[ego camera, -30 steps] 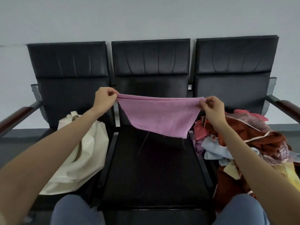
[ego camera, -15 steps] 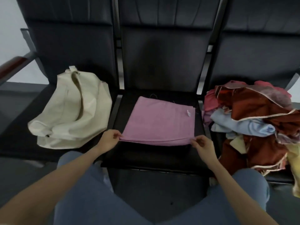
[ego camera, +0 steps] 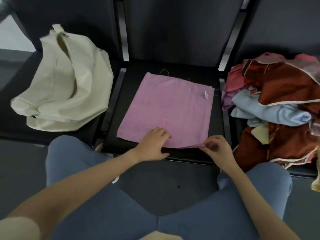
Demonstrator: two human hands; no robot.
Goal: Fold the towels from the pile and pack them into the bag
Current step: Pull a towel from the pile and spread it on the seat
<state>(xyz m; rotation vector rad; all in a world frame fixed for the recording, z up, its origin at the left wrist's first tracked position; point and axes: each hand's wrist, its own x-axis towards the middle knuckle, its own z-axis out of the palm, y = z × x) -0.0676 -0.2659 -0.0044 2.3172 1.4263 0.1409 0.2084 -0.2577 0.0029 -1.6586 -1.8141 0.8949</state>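
A pink towel (ego camera: 168, 108), folded once, lies flat on the middle black seat (ego camera: 216, 132) with a small white tag at its far right corner. My left hand (ego camera: 153, 144) rests on the towel's near edge with fingers laid flat. My right hand (ego camera: 215, 150) pinches the towel's near right corner. A cream cloth bag (ego camera: 64, 89) slumps on the left seat, its opening a dark slit along the top. The pile of towels (ego camera: 280, 104), red-brown, light blue, pink and cream, fills the right seat.
Three black chairs stand joined in a row, their backrests rising behind the seats. My knees in blue trousers (ego camera: 83, 163) sit close to the middle seat's front edge. Dark floor shows between my legs.
The towel was held up in the air, then laid flat on the middle seat. My left hand has slid from the near left corner to the middle of the near edge.
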